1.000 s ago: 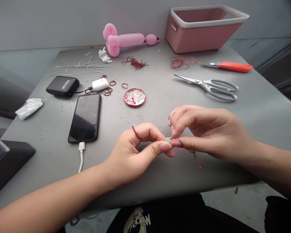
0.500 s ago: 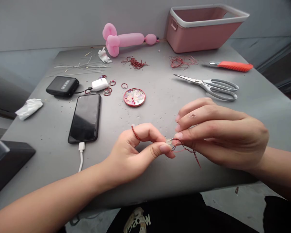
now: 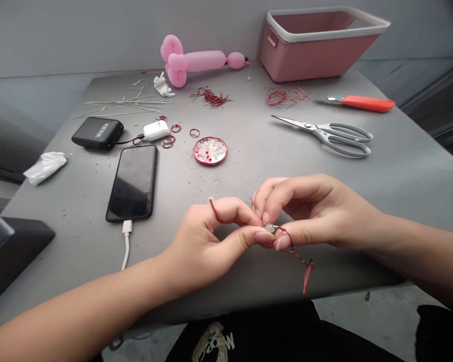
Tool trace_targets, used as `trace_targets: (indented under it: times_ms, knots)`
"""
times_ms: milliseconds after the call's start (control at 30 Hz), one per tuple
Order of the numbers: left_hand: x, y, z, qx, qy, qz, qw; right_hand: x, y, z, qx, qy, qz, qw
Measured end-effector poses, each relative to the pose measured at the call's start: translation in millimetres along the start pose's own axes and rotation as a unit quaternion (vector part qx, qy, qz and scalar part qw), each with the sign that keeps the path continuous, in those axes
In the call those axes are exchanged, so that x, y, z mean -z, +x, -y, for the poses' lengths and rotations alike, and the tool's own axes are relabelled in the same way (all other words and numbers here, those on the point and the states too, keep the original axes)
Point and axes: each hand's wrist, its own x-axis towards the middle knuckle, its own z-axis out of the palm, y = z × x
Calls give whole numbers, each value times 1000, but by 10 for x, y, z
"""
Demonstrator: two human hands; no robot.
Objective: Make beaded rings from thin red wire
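Observation:
Between the thumb and forefinger of my left hand (image 3: 219, 236) is a pale, translucent bead (image 3: 270, 228). Dark red cord (image 3: 296, 255) runs from the bead, partly twisted, and its knotted end hangs below my right hand (image 3: 313, 213). The right thumb and fingers close in around the bead and cord from the other side; what exactly the fingertips pinch is partly hidden. A thin red cord ring (image 3: 215, 209) circles my left forefinger. Ahead of the hands lies a round red-rimmed dish (image 3: 210, 164) of small beads.
Grey scissors (image 3: 320, 133) and an orange-handled cutter (image 3: 366, 103) lie at the right. Red cord piles (image 3: 211, 97), a pink balloon figure (image 3: 204, 61) and a pink bin (image 3: 309, 60) are at the back. A phone (image 3: 132, 183), black power bank (image 3: 97, 132) and small cord rings (image 3: 168, 142) sit left.
My right hand has turned and lowered, its thumb now below the bead and its fingers nearer my left fingertips. The bead shifted slightly right and down; the cord end hangs lower.

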Motion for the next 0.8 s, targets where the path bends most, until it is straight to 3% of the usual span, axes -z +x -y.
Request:
trace_targets:
  times_ms: [167,433,533,600,667,733,800]
  knots:
    - [-7,-20,2,-28,37,-18,999,-2,7,-17,-33,3,11,999]
    - [3,-17,-10,-3,29,-23,999,29,-26,101,-75,-93,48,992]
    - [4,-4,-25,19,47,3,999,28,-45,90,-15,-211,52,976]
    - [8,-1,-32,35,52,32,997,33,-50,68,81,-352,23,932]
    - [14,-1,-35,51,45,47,997,50,-50,53,176,-480,-24,859]
    - [21,-1,-35,66,30,43,996,77,-51,51,227,-562,-66,793]
    - [29,-1,-30,80,11,35,996,110,-55,61,248,-608,-96,748]
